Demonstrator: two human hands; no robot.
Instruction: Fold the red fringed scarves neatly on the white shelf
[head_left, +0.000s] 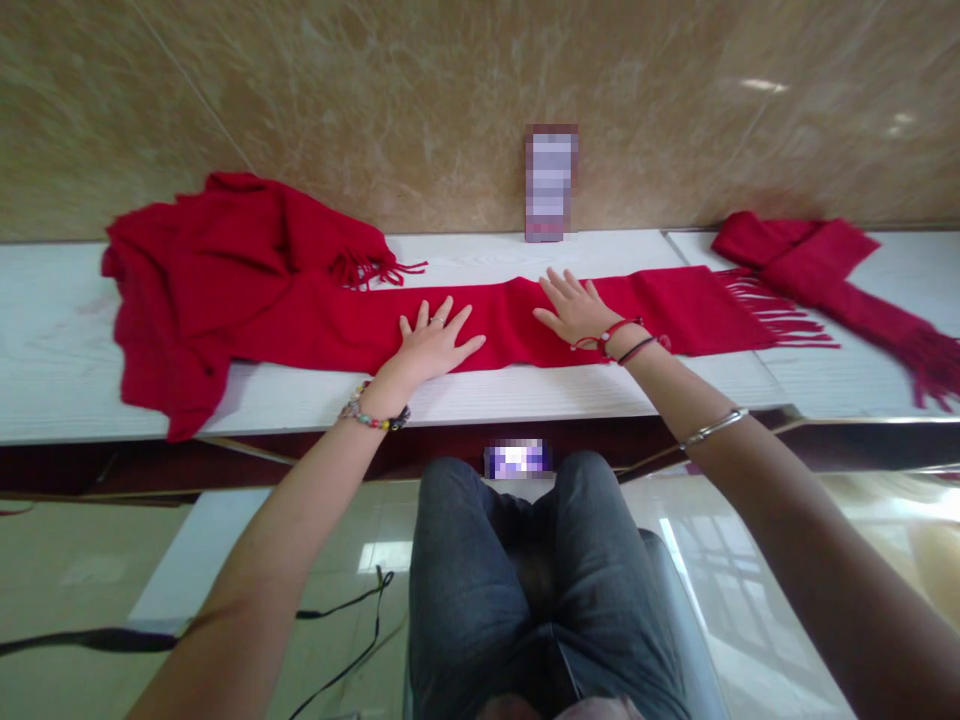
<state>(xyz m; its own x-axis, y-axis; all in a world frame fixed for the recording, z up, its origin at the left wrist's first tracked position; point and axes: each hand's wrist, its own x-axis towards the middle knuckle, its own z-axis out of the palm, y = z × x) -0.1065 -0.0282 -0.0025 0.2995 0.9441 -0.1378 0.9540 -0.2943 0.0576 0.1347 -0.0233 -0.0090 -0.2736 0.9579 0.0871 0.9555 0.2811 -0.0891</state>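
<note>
A long red scarf [675, 305] lies stretched along the white table [525, 390], its fringe pointing right. My left hand [433, 342] rests flat on the scarf's middle, fingers spread, a beaded bracelet at the wrist. My right hand [576, 308] lies flat on the scarf a little to the right, fingers apart, with red and black cords on the wrist. Neither hand grips the cloth. At the left, the scarf runs into a heap of red scarves [217, 280] that hangs over the table's front edge.
Another folded red scarf [825, 275] lies at the table's right end. A small blurred card [551, 185] stands against the marble wall behind. My knees in grey trousers [525, 570] are below the table edge. A black cable [352, 610] trails on the shiny floor.
</note>
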